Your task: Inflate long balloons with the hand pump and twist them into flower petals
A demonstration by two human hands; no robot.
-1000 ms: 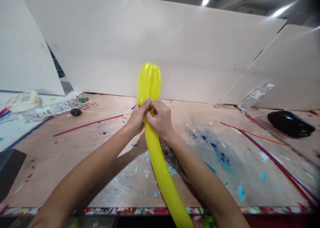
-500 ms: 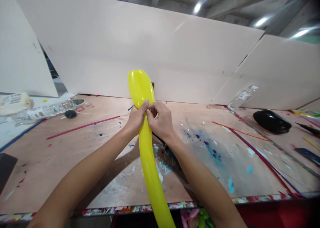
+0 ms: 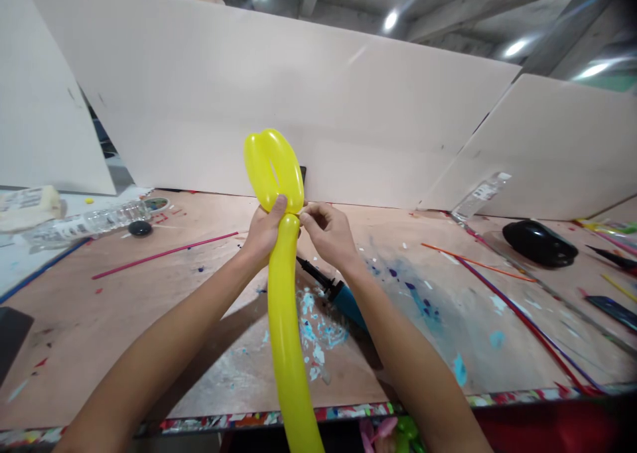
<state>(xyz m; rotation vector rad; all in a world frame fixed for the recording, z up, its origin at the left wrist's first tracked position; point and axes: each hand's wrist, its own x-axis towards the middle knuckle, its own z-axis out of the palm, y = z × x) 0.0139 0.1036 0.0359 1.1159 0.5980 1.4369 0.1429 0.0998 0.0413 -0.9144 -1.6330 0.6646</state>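
A long yellow modelling balloon (image 3: 288,307) runs up from the table's front edge, its top folded into a loop of two bulging lobes with a narrow slit between them. Just below that loop the balloon is pinched into a twist. My left hand (image 3: 266,231) is closed around the base of the loop, thumb lying across the front. At the right side of the twist, my right hand (image 3: 328,234) pinches a small bit of the balloon between thumb and fingertips. Beneath my right forearm lies a blue hand pump (image 3: 348,304) with a black nozzle, partly hidden.
Uninflated balloons lie about: a pink one (image 3: 164,256) at left, an orange one (image 3: 478,262) at right. Plastic bottles (image 3: 482,197) rest at both sides. A black rounded object (image 3: 540,243) and a phone (image 3: 613,312) are at right. White boards (image 3: 298,95) stand behind.
The balloon has shifted slightly left, its loop tilting left and its lower part swinging left. My right hand has moved a little right from my left, uncovering the twist. More of the pump shows.
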